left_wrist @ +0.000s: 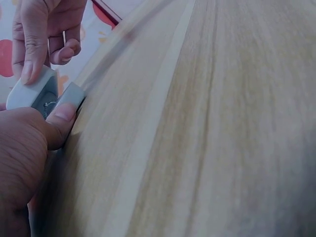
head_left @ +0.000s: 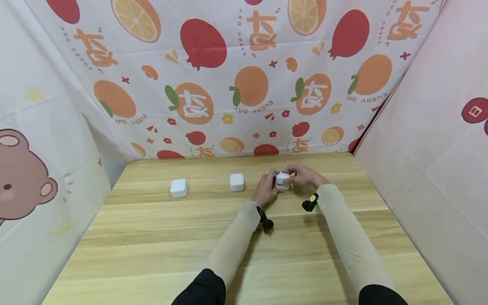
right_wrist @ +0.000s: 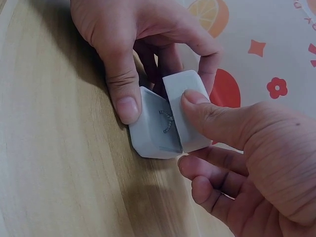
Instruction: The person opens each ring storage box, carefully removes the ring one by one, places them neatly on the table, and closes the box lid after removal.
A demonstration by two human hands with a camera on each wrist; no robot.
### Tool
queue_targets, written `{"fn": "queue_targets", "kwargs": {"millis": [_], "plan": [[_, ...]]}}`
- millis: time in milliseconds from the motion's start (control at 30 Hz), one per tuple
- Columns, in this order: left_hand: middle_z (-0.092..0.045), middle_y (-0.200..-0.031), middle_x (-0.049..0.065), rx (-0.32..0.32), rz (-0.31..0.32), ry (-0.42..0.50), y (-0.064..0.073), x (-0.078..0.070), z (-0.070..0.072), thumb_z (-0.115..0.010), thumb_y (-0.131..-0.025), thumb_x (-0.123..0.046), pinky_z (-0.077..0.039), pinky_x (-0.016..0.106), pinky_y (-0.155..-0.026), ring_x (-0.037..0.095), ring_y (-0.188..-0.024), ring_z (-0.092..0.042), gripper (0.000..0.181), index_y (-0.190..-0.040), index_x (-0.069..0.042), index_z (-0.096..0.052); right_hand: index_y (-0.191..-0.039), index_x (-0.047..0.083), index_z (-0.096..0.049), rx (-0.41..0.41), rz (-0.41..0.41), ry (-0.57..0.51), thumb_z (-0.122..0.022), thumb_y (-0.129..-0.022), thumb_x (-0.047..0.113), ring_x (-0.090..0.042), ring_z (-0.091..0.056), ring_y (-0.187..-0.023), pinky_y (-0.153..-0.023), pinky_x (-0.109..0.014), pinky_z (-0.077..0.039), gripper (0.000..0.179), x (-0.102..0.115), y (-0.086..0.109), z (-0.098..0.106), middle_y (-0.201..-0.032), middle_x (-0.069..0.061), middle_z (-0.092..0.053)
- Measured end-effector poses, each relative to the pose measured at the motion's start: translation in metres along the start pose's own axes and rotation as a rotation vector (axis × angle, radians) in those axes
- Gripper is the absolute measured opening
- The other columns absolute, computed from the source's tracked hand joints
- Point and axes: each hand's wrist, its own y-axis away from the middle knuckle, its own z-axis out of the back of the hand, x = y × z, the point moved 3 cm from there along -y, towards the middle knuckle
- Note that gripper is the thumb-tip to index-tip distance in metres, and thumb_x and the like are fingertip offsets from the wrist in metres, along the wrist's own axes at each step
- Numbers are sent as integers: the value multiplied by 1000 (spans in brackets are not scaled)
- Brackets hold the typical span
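Observation:
A small white jewelry box (head_left: 282, 179) is partly open between both hands at the far right of the table. My left hand (head_left: 265, 189) grips its base (right_wrist: 149, 140), the thumb pressing the outer edge. The lid (right_wrist: 185, 116) is pinched by my right hand (head_left: 303, 175), thumb on top and fingers beneath, and tilts up from the base. Inside shows a curved piece of jewelry (right_wrist: 167, 121) set with tiny sparkling stones; part of it is hidden behind the lid.
Two more white boxes with rounded corners, one in the middle (head_left: 237, 182) and one farther left (head_left: 178, 188), stand closed on the wooden table (head_left: 152, 245). A fruit-print cloth (head_left: 251, 123) hangs behind the table's far edge, with pale cloth at both sides.

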Motion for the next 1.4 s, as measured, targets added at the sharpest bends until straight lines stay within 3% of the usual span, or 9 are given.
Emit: {"fn": "queue_targets", "kwargs": {"millis": [633,1400], "plan": [[-61,-114,1,1,7,14,-3,5,-3,-73,-73,-27,-39,36,-96,19,-104,-51,57,-119,-20,-40,-115,21,-57,12,-26,23,-62,-85,29,-22,-50,-105,-94,-40,-38,32,3,-1,3,-113,-1,-60],[-63,-116,6,-9,-26,39,-5,10,-7,-75,-73,-23,-38,36,-97,20,-107,-51,61,-123,-20,-39,-119,21,-56,68,-75,-10,-59,-86,31,-18,-51,-101,-85,-31,-42,34,2,-7,7,-116,-1,-59]]}}
